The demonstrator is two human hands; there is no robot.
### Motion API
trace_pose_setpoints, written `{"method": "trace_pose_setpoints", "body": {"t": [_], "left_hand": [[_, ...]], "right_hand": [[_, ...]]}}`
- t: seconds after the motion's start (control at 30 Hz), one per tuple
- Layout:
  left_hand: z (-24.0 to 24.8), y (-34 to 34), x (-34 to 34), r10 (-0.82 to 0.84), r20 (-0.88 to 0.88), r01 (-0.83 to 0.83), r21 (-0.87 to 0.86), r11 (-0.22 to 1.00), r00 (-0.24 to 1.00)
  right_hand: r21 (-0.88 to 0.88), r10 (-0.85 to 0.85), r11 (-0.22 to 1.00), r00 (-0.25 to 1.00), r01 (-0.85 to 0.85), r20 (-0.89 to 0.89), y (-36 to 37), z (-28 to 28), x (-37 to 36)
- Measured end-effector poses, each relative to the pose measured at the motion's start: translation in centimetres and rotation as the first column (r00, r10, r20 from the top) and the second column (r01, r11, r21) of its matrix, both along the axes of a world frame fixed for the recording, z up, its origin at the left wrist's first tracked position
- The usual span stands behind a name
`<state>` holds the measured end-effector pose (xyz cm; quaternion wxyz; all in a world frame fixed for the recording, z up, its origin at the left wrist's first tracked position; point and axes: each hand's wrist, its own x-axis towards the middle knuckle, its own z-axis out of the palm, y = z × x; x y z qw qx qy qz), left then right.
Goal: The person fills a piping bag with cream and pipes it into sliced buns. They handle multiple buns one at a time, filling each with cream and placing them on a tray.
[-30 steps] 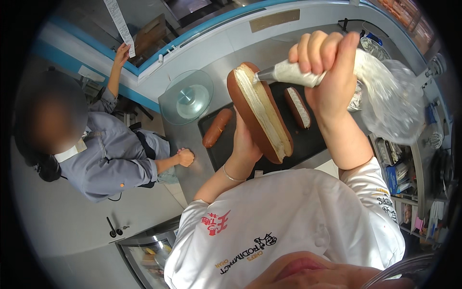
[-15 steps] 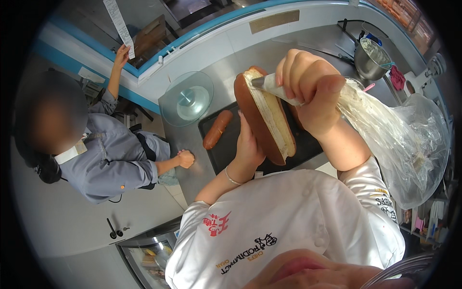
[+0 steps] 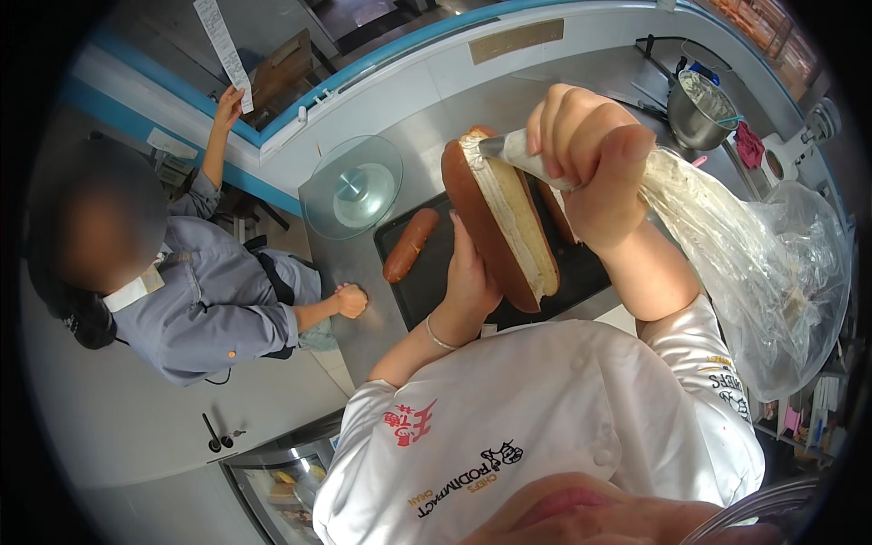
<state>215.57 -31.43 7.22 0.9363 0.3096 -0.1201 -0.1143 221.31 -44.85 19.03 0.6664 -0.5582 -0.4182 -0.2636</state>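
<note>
My left hand (image 3: pixel 473 272) cradles a long brown bread loaf (image 3: pixel 479 209) from its near left side, tilted above a black baking tray (image 3: pixel 581 272). The loaf is split lengthwise, its pale crumb showing, with a line of white cream (image 3: pixel 500 202) along the cut. My right hand (image 3: pixel 595 159) is closed round the narrow end of a clear piping bag (image 3: pixel 704 209) of whitish cream. Its metal nozzle (image 3: pixel 491 147) touches the cream at the loaf's far end. The bag's loose plastic hangs over my right forearm. A smaller brown loaf (image 3: pixel 411 245) lies on the tray; another is partly hidden behind the held one.
A glass turntable (image 3: pixel 354 186) stands left of the tray on the steel counter (image 3: pixel 427 136). At the far right are a metal mixing bowl (image 3: pixel 699 109) and a red cloth (image 3: pixel 749 145). On the left a co-worker (image 3: pixel 218 291) holds up a paper strip (image 3: pixel 222 50).
My right hand has shifted slightly up and away, and the nozzle with it. More cream shows at the loaf's far end. My left hand and the loaf have barely moved.
</note>
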Motion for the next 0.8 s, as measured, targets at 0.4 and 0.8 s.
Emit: {"method": "trace_pose_setpoints", "body": {"t": [0.4, 0.8], "left_hand": [[-0.5, 0.2, 0.1, 0.052, -0.039, -0.053, -0.033, 0.998, 0.998], [-0.7, 0.8, 0.3, -0.003, 0.067, 0.006, -0.036, 0.999, 0.998]], "right_hand": [[-0.099, -0.024, 0.995, 1.000, 0.026, 0.017, 0.1, -0.7, -1.6], [-0.024, 0.027, 0.999, 0.999, -0.026, 0.047, -0.3, -1.5, -1.2]]}}
